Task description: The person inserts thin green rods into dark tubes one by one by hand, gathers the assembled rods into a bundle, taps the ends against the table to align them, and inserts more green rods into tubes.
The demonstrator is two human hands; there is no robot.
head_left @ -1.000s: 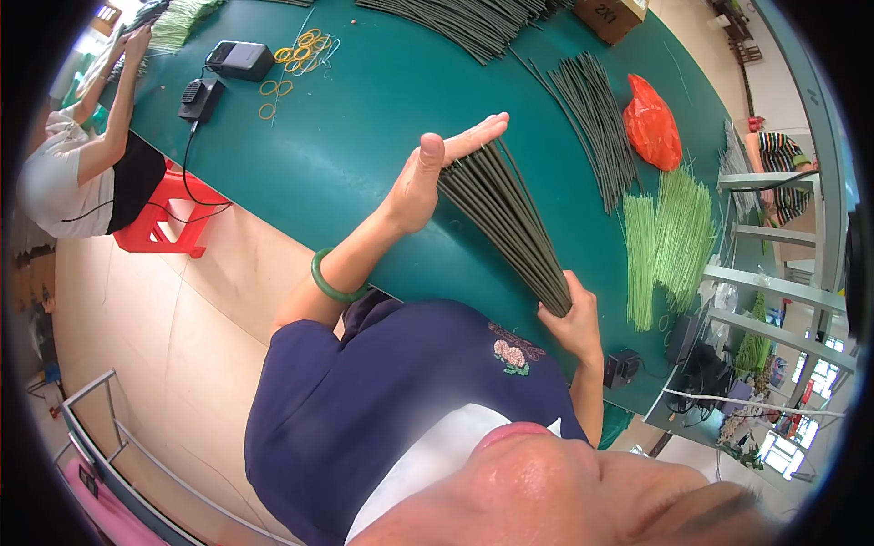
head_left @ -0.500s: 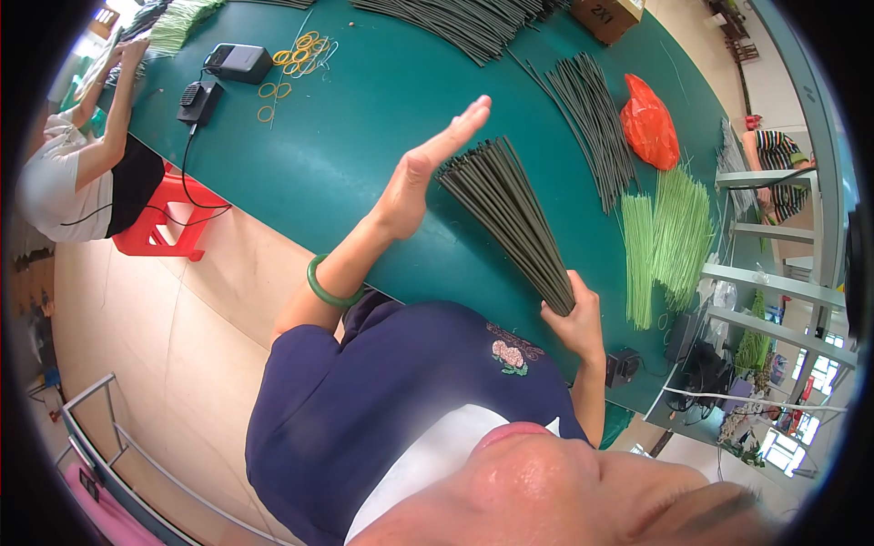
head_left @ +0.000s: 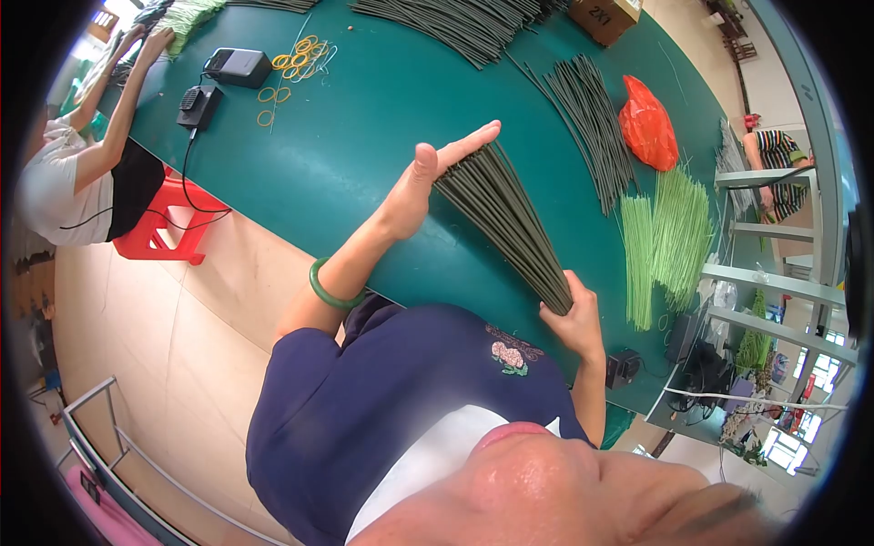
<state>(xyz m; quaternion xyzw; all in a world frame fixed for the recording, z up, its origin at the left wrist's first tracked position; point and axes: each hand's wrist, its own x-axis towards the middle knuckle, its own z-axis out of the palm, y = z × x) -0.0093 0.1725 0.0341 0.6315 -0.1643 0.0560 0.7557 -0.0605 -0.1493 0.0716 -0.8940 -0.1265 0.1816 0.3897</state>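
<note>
A bundle of thin dark green stems slants over the table, its far ends fanned out and its near ends gathered. My right hand is wrapped round the gathered near end. My left hand, with a green bangle on the wrist, is stretched out flat with its thumb raised. Its palm side lies against the fanned far ends of the stems, and it grips nothing.
On the green table lie more dark stems, light green stems, a red plastic bag, rubber bands and black devices. A cardboard box stands at the back. A co-worker sits at left by a red stool.
My left hand has come down and right, from beside the stems' far ends to touching them. My right hand stays almost still. The co-worker's hands have shifted slightly right.
</note>
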